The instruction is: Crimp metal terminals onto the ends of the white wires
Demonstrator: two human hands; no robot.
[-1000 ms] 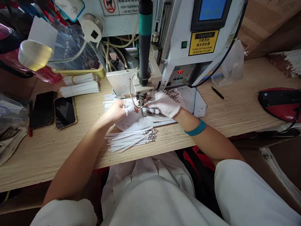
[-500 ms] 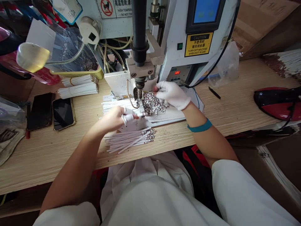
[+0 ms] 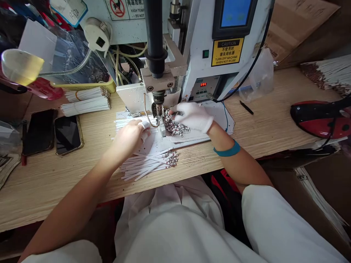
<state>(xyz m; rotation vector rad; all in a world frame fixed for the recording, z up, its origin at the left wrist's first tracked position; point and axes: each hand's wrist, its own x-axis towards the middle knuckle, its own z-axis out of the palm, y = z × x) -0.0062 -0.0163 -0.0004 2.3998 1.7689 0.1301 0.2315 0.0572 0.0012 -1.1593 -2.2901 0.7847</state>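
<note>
My left hand (image 3: 131,133), with white covers on some fingers, is curled over the near side of white flat strips (image 3: 120,125) on the machine's plate. Its fingertips are partly hidden, so what they pinch is unclear. My right hand (image 3: 193,117), in a white glove, reaches into a pile of small metal-and-white connector pieces (image 3: 175,128). Its thumb and fingers are drawn together; anything between them is too small to see. Between my hands the machine's dark vertical head (image 3: 158,104) points down at a small metal block (image 3: 162,130).
More white strips with small ends (image 3: 145,164) lie at the table's front. Two phones (image 3: 68,133) and bundled strips (image 3: 86,106) are on the left. A black pen (image 3: 246,107) and a red-and-black device (image 3: 318,117) lie right. A thin curved tube (image 3: 146,109) hangs beside the head.
My left hand has drawn back left from the metal block to the strips. Another strip now lies across the front pile. My right hand stays at the connector pile, fingers lower in it.
</note>
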